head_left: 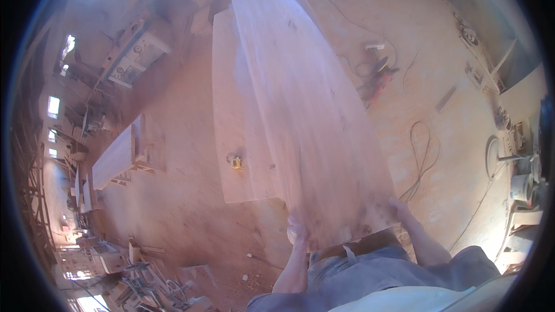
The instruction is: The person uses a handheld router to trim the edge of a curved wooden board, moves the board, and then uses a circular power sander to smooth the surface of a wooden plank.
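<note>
A long, wide wooden board (315, 98) stretches away from my waist, its near end between my two hands. My left hand (297, 232) is closed on the board's left edge close to the near corner. At the opposite edge, my right hand (399, 210) grips the right side; its fingers are partly hidden by the board. Beneath and to the left lies a second pale board or work surface (228, 92), partly covered by the long board. On that lower surface rests a yellow and black tape measure (235, 162).
A red power tool (380, 84) lies on the dusty floor at the right, with a looped cable (421, 162) nearer me. A low table (115, 156) and a large machine (136, 58) stand on the left. Scrap wood (150, 283) is piled at lower left.
</note>
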The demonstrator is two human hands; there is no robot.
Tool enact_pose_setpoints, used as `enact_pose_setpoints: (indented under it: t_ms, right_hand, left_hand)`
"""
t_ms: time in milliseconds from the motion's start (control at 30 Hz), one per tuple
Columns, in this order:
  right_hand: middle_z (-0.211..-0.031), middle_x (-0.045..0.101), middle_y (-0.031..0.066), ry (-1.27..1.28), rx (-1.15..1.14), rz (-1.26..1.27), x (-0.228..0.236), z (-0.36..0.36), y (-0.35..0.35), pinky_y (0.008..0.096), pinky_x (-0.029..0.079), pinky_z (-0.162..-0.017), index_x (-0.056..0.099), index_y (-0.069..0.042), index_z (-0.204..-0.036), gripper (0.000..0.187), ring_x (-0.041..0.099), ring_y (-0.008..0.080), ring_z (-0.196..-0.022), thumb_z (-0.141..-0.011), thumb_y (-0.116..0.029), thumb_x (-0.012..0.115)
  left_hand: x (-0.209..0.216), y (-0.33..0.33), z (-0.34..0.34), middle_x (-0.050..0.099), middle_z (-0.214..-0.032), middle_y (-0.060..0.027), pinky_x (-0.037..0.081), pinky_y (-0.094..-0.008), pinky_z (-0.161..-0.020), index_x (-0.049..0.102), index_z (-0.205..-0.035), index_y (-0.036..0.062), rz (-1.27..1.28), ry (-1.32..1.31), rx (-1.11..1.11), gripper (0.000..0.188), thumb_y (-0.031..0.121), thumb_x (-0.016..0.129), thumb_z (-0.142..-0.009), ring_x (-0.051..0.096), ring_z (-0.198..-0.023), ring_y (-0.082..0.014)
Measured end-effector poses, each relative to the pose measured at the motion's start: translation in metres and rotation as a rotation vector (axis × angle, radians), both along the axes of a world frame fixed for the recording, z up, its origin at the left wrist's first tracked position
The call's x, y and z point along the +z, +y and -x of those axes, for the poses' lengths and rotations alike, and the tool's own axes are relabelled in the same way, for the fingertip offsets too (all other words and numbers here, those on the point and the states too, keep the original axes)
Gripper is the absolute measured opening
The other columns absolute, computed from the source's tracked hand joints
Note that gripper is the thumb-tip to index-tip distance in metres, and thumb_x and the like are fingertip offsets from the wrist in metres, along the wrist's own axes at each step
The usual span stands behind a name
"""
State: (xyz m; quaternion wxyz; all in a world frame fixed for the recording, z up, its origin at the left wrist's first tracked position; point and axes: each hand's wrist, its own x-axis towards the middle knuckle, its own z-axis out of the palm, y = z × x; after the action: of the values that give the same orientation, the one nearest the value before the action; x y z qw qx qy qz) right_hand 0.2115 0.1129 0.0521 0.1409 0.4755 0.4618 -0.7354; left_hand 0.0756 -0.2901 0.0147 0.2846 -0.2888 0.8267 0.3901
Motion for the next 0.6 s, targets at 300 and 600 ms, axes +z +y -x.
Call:
enact_pose_setpoints:
  t_ms: [300,600]
  right_hand:
    - [-0.098,0.073,0.0105,-0.045,0.343,-0.676,0.183,0.027,0.109,0.0353,0.055,-0.077,0.068,0.005,-0.115,0.052,0.069,0.0180,-0.087,-0.093,-0.041,0.073]
    - [-0.086,0.071,0.0192,-0.178,0.597,-1.196,0.301,0.043,-0.065,0.0385,0.057,-0.073,0.060,0.003,-0.097,0.054,0.072,0.0273,-0.080,-0.068,-0.035,0.085]
  left_hand:
    - [0.037,0.164,-0.006,0.070,-0.117,-0.0298,0.049,-0.0541,-0.100,0.068,-0.121,0.0002,-0.174,0.020,0.072,0.068,0.055,0.030,-0.107,0.064,-0.116,-0.0450]
    - [-0.017,0.181,-0.040,0.053,-0.140,-0.0255,0.037,-0.0556,-0.111,0.053,-0.134,-0.0001,-0.172,0.041,-0.149,0.043,0.030,0.039,-0.107,0.042,-0.134,-0.0497]
